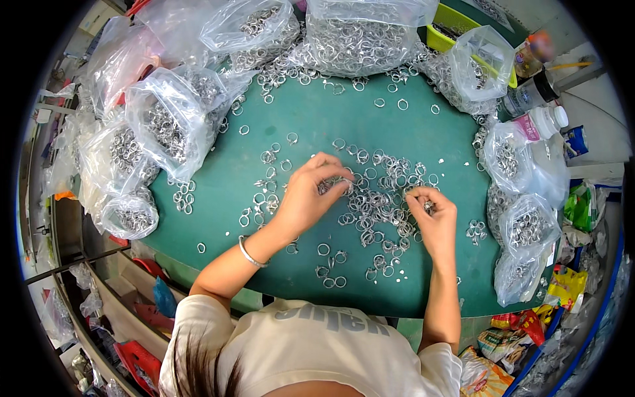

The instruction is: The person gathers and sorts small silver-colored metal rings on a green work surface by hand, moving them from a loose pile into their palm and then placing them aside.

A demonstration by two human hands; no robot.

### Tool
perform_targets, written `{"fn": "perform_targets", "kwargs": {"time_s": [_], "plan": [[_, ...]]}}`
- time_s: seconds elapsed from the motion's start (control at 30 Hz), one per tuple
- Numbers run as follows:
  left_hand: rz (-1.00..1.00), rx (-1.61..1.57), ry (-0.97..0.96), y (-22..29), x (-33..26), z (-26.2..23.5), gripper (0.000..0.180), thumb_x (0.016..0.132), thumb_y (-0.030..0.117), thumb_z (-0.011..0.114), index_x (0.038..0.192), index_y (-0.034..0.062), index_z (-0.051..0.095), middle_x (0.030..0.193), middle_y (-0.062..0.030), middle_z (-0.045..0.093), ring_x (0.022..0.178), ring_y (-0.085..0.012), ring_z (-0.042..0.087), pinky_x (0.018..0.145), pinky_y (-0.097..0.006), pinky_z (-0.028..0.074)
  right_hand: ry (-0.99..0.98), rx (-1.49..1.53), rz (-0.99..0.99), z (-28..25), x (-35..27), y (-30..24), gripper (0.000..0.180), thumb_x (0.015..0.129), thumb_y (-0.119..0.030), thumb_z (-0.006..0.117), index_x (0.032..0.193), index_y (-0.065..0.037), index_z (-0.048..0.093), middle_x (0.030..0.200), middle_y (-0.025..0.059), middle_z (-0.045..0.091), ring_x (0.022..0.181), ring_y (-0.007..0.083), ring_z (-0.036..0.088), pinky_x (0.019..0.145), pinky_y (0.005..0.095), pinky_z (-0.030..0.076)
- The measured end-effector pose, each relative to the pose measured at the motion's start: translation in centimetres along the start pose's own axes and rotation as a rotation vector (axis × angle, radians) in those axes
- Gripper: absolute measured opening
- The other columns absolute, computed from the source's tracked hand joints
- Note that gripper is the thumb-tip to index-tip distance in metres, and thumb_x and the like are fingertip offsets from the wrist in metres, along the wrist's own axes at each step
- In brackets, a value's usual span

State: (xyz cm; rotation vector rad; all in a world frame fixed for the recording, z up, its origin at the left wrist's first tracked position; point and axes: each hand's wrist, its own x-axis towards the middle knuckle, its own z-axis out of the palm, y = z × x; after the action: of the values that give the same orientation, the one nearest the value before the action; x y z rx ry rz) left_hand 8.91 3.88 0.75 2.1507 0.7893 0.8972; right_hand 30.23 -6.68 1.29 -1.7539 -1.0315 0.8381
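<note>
A loose pile of silver-coloured metal rings (pixel 382 202) lies on the green tabletop (pixel 317 109) in front of me. My left hand (pixel 312 192) reaches to the pile's left edge, its thumb and index finger pinched together. Several rings show within its curled fingers. On the pile's right side, my right hand (pixel 433 215) is also closed in a pinch, with some rings visible between fingers and palm. Which single ring each fingertip grips is too small to tell. A bangle (pixel 250 253) sits on my left wrist. Smaller groups of rings (pixel 264 192) are spread left of the pile.
Clear plastic bags full of rings line the table's left (pixel 162 122), back (pixel 357 40) and right (pixel 526 225). A yellow-green bin (pixel 456 23) stands at the back right, with a white-capped bottle (pixel 546 121) nearer. Colourful packages (pixel 509 347) lie low on the right; drawers (pixel 126 304) are lower left.
</note>
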Motion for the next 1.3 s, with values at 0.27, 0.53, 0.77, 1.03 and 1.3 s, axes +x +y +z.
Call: {"fn": "perform_targets", "kwargs": {"time_s": [0.27,0.53,0.77,1.03,1.3], "plan": [[-0.87,-0.989,-0.236,0.6,0.2,-0.2,0.015,0.086,0.005,0.057,0.099,0.0003,0.062,0.082,-0.0069,0.064,0.062,-0.0093,0.054,0.046,-0.018,0.036,-0.291,1.207,0.531,0.4,-0.3,-0.6,0.015,0.091,-0.014,0.049,0.077,-0.01,0.049,0.065,0.0033,0.049,0.046,0.0101,0.039,0.037,0.0194,0.027],[-0.787,-0.947,-0.186,2.4,-1.0,0.3,0.021,0.082,-0.002,0.058,0.102,-0.0016,0.061,0.086,-0.0083,0.065,0.065,-0.0114,0.06,0.049,-0.021,0.043,-0.324,0.391,0.177,3.9,-1.7,-2.7,0.016,0.088,-0.008,0.057,0.103,-0.001,0.059,0.071,-0.0022,0.055,0.056,0.002,0.046,0.048,0.0183,0.036],[-0.462,-0.505,-0.131,4.9,-1.6,-0.6,0.037,0.078,-0.003,0.064,0.115,0.0009,0.058,0.088,-0.0052,0.065,0.065,-0.0074,0.057,0.057,-0.021,0.048,-0.152,0.331,0.051,3.8,-2.9,-3.1,0.008,0.084,-0.001,0.061,0.091,0.002,0.059,0.077,0.0014,0.06,0.068,0.0058,0.052,0.061,0.0208,0.043],[-0.744,-0.76,-0.163,6.0,-1.9,-1.3,0.027,0.08,0.003,0.067,0.107,-0.0013,0.063,0.086,-0.0031,0.064,0.063,-0.0055,0.054,0.055,-0.021,0.045,-0.131,0.283,-0.036,3.8,-4.2,-3.8,0.008,0.082,-0.001,0.063,0.087,0.002,0.058,0.076,0.0034,0.06,0.066,0.0075,0.051,0.059,0.0226,0.043],[-0.395,-0.583,0.044,5.6,-2.9,0.1,0.016,0.077,-0.002,0.067,0.093,0.0003,0.066,0.086,-0.0088,0.064,0.072,-0.0136,0.062,0.057,-0.025,0.049,0.009,0.043,-0.214,4.4,-4.6,-3.7,0.008,0.082,-0.002,0.062,0.087,0.001,0.057,0.076,0.01,0.059,0.062,0.0182,0.055,0.058,0.0274,0.044]]}}
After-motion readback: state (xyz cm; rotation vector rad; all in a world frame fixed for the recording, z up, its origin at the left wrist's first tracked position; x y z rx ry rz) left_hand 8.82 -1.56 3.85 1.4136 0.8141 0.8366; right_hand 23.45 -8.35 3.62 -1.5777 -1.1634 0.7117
